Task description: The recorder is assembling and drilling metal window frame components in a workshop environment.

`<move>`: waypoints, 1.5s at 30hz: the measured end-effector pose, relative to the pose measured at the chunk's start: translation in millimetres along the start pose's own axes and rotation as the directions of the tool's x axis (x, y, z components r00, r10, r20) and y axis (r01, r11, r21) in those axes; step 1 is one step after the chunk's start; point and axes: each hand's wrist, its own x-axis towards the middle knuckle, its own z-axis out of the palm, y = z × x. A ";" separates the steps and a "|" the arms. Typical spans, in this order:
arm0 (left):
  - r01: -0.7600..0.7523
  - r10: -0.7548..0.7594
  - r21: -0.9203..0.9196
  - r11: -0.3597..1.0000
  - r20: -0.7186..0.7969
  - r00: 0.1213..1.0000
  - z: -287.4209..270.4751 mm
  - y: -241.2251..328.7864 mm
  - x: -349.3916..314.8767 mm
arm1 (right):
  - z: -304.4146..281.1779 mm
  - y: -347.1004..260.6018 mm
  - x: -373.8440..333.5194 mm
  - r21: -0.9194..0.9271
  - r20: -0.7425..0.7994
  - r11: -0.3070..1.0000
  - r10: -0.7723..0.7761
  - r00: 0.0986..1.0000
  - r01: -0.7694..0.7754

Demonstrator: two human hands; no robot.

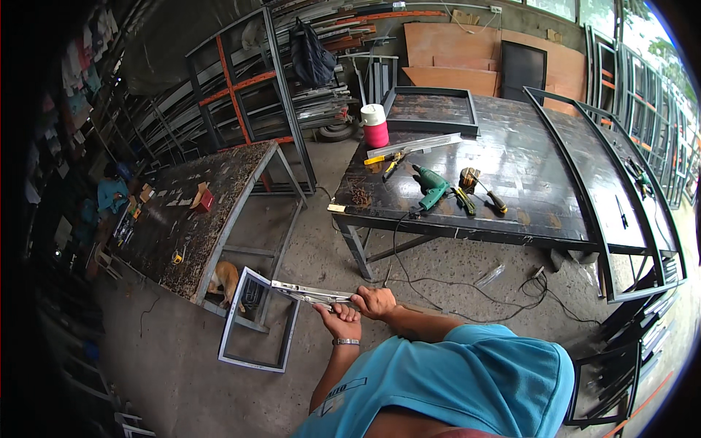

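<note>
Both fists are closed around the near end of a long silver metal window stay [314, 293], held out in front of my body. My right hand [375, 301] grips it on the right. Just below and to the left, my left hand [342, 319], with a metal-banded watch at the wrist, has its fingers curled at the stay; my fingers hide part of it. The stay's far end meets the upper right corner of a small dark window frame [255, 363]. That frame hangs tilted over the concrete floor.
A dark worktable [504, 164] holds a green drill [434, 187], pliers [464, 201], a screwdriver [496, 203], a pink jug [374, 128] and large black frames [600, 237]. A tan animal [225, 279] is under the left table [164, 252]. Cables [475, 296] cross the floor. A person [112, 191] is far left.
</note>
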 end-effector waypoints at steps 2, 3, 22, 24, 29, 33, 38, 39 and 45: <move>-0.008 0.008 0.028 1.000 0.007 1.000 4.9 3.3 -2.1 | 6.0 3.5 4.4 0.025 -0.039 0.999 -0.018 0.999 0.019; -0.016 0.015 0.055 0.998 0.015 1.000 5.6 3.9 -3.1 | 8.0 4.7 5.9 0.038 -0.054 0.999 -0.030 0.998 0.032; 0.105 -0.157 0.200 0.974 0.266 0.951 33.8 11.3 -14.7 | -22.2 55.8 50.8 -0.140 -0.287 0.983 -0.157 0.945 0.121; 0.154 -0.251 0.301 0.941 0.315 0.916 37.5 18.0 -28.3 | -43.4 67.6 63.7 -0.180 -0.329 0.961 -0.259 0.908 0.209; 0.231 -0.378 0.384 0.894 0.370 0.848 38.5 53.9 -68.7 | -143.1 75.6 159.6 -0.472 -0.262 0.756 -0.612 0.746 0.454; 0.272 -0.533 0.522 0.808 0.454 0.714 67.2 80.0 -78.7 | -226.1 33.3 233.6 -0.704 -0.251 0.520 -0.820 0.515 0.485; -0.043 -0.280 0.486 0.873 0.572 0.771 76.3 92.6 -59.2 | -238.2 -19.9 243.5 -0.602 -0.255 0.737 -0.542 0.801 0.307; -0.025 -0.287 0.490 0.871 0.550 0.784 69.3 90.6 -55.8 | -225.7 -27.0 233.0 -0.664 -0.309 0.707 -0.555 0.772 0.243; -0.060 -0.050 0.395 0.917 0.261 0.964 14.4 31.5 -25.5 | -58.8 10.7 109.1 0.638 0.733 -0.009 0.310 0.605 -0.770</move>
